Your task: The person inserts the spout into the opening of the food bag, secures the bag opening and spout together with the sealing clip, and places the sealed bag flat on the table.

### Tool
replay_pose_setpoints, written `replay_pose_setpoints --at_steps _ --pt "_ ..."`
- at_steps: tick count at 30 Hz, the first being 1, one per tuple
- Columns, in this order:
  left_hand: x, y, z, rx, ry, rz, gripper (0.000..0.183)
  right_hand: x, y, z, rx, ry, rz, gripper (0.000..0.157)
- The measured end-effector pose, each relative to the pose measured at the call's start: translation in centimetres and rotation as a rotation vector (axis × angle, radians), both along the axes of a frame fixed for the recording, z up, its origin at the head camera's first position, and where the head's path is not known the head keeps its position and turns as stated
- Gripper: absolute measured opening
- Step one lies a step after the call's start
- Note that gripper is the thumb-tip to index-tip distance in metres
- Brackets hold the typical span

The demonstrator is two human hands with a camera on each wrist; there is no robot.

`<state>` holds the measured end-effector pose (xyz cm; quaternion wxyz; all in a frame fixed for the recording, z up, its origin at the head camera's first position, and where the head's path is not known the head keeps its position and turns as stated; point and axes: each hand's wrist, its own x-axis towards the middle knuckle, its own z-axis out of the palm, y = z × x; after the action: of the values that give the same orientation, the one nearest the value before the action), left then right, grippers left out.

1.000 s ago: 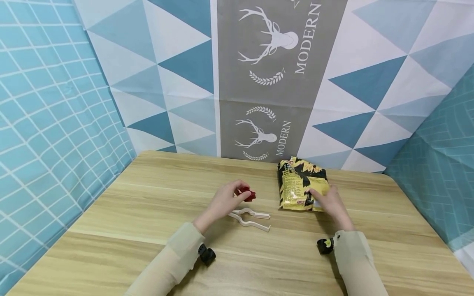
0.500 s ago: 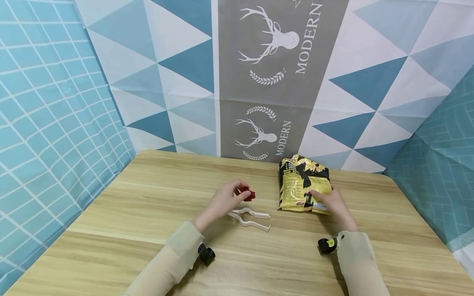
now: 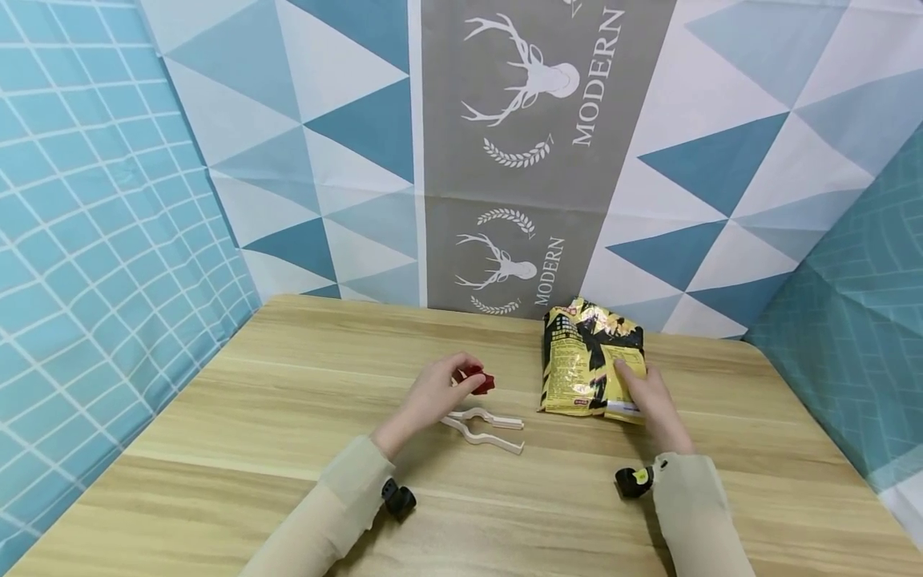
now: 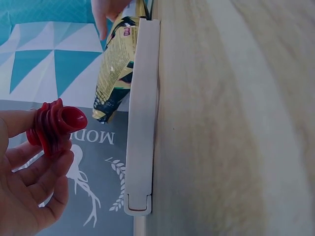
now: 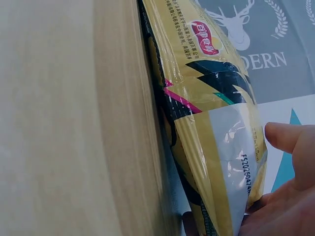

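My left hand (image 3: 440, 390) pinches a small red plastic spout (image 4: 61, 123) between thumb and fingers, a little above the table. The left wrist view shows its round open mouth and ridged body. Just below and right of that hand lies a white bag clip (image 3: 493, 441), its two arms spread apart, partly hidden by the hand. A yellow and black snack bag (image 3: 573, 369) lies at the back of the table. My right hand (image 3: 652, 401) grips its right edge, thumb on top and fingers beneath, partly hidden in the right wrist view (image 5: 280, 196).
The wooden table (image 3: 288, 385) ends against a patterned cloth backdrop (image 3: 360, 200). Blue cloth walls (image 3: 108, 208) stand on both sides. A black wrist camera (image 3: 399, 501) sits below each cuff.
The snack bag has turned slightly, its lower right part coming a little nearer. My right thumb has shifted right on it. My left hand and the bag clip look still.
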<state>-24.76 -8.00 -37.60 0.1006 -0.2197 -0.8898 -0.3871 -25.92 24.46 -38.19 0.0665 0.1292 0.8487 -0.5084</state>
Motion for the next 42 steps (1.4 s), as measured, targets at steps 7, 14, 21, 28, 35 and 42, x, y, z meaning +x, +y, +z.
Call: replay_pose_setpoints --at_steps 7,14,21,28,35,42 --pt "0.1 0.0 -0.1 0.0 -0.001 -0.007 0.02 0.1 0.0 -0.2 -0.042 0.007 -0.035 0.101" --pt "0.2 0.5 0.2 0.013 -0.007 -0.027 0.019 0.0 0.1 0.0 -0.106 0.053 -0.08 0.093" --pt "0.1 0.9 0.1 0.01 -0.027 -0.028 0.019 0.0 0.2 -0.1 -0.175 0.069 -0.086 0.091" --pt "-0.2 1.0 0.5 0.059 -0.073 0.006 0.017 0.0 0.2 0.0 -0.238 0.08 -0.051 0.09" --pt "-0.8 1.0 1.2 0.068 -0.121 0.028 0.02 0.4 0.3 0.4 -0.234 0.094 -0.016 0.086" --pt "-1.2 1.0 1.4 0.177 -0.218 0.002 0.023 0.7 0.2 0.3 -0.211 0.12 0.005 0.066"
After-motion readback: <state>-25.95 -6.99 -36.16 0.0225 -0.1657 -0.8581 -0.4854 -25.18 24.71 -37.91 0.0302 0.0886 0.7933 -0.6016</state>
